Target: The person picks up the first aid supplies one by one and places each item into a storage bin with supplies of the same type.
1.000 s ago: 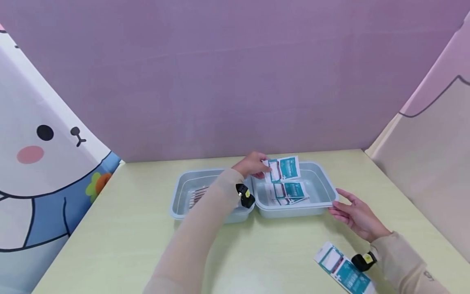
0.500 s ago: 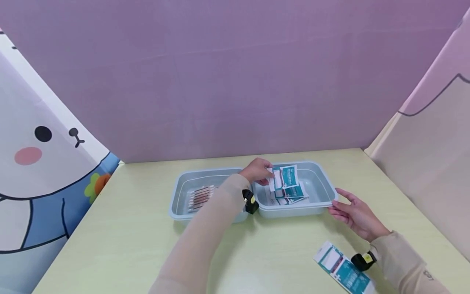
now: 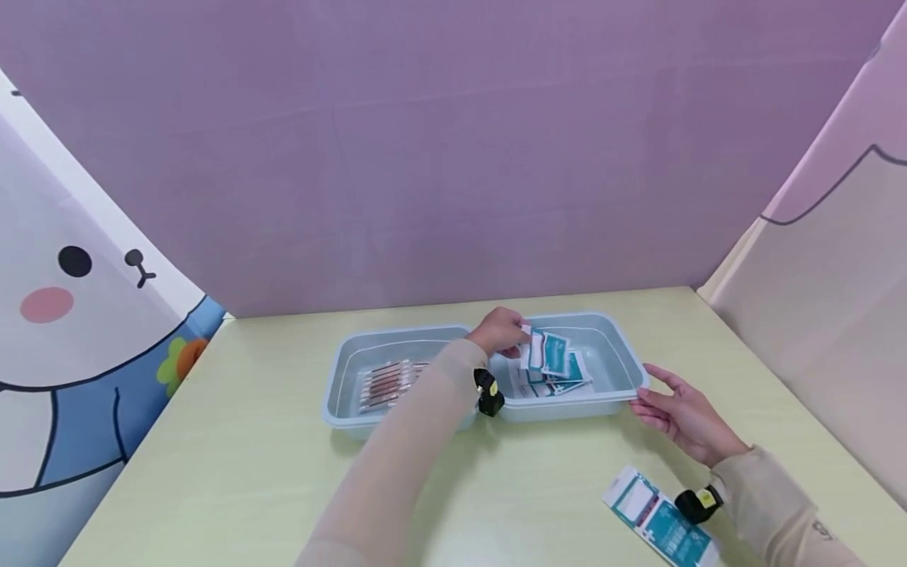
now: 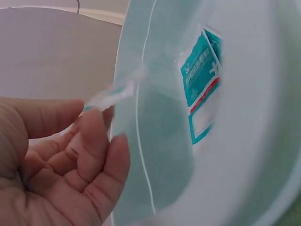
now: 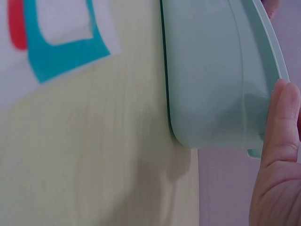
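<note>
My left hand [image 3: 501, 331] pinches a flat teal-and-white packet [image 3: 549, 352] between thumb and fingers, over the right-hand pale blue plastic basin [image 3: 615, 370]. In the left wrist view the pinched packet [image 4: 110, 96] is blurred and seen nearly edge-on. Below it, several like packets [image 4: 201, 77] with a white cross and red stripe lie overlapping on the basin floor. My right hand [image 3: 690, 417] holds that basin's near right corner by the rim. In the right wrist view, straight fingers [image 5: 284, 125] lie along the rim; the rest of the hand is partly out of frame.
A second pale blue basin [image 3: 340, 378] stands close on the left, with a row of brown-and-white sticks [image 3: 386, 384], seemingly swabs, partly behind my left forearm. Another teal-and-white packet [image 3: 662, 520] lies on the table near my right wrist. A purple backdrop [image 3: 453, 157] rises behind.
My left hand has come down and slightly right, lowering the pinched packet onto or just above the others in the right basin. My right hand keeps its place at the corner.
</note>
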`<state>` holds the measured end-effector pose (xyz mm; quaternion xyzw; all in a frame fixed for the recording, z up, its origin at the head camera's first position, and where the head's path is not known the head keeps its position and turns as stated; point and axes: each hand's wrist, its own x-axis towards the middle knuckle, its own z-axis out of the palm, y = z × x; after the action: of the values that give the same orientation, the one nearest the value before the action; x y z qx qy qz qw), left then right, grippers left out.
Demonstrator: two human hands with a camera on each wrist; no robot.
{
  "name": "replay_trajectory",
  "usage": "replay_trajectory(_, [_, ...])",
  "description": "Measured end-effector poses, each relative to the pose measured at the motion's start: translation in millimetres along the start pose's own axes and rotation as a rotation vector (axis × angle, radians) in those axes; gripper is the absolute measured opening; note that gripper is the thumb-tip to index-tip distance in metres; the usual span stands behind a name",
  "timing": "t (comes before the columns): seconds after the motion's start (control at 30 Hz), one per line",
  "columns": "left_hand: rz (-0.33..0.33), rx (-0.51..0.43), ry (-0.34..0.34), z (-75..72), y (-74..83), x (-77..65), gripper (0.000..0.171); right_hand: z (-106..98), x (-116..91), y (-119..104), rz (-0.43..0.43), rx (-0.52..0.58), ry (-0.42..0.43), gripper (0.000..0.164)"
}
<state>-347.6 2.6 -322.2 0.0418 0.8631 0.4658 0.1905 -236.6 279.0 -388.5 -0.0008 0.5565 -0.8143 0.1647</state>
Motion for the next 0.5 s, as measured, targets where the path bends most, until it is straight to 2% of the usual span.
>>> replay_trajectory(0.07, [0.013,0.004,0.009,-0.2,-0.4,-0.3,0.024,0,1,0,0.000,0.000,0.002,0.033])
replay_trajectory(0.2, [0.091,0.031,0.063,-0.1,0.3,-2.4,0.033,-1,3,-1,-0.002,-0.010,-0.002,0.034])
replay_trajectory(0.33, [0.237,0.098,0.084,5.6,5.9,-9.0,0.026,-3,4,-3,-0.001,-0.037,0.002,0.034])
replay_trajectory(0.4, [0.336,0.149,0.027,11.2,10.0,-15.7,0.024,-5,5,-5,0.002,-0.050,0.014,0.034])
replay_trajectory(0.5, [0.517,0.275,-0.108,25.0,16.1,-28.5,0.021,-7,6,-9,0.011,-0.074,0.040,0.033])
